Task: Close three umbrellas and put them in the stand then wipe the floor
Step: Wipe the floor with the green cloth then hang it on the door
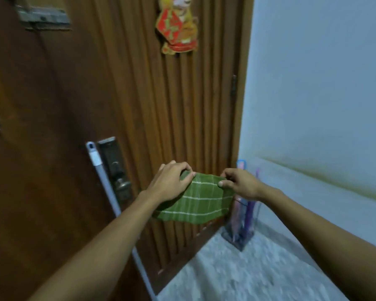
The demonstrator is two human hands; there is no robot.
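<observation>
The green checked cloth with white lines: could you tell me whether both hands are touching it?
Touching. The head view shows the left hand and right hand each pinching the top edge of the green checked cloth.

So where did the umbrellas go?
The closed pink and purple umbrellas stand in the clear stand on the floor, in the corner between the wooden door and the wall, lower right of the head view.

Two hands hold a green checked cloth (199, 198) up before a wooden door (139, 94): left hand (172, 182) at 9 o'clock, right hand (239, 183) at 3. Folded umbrellas (244, 210) stand in a clear stand (239, 237) at 4 o'clock on the speckled floor (237, 272).
</observation>
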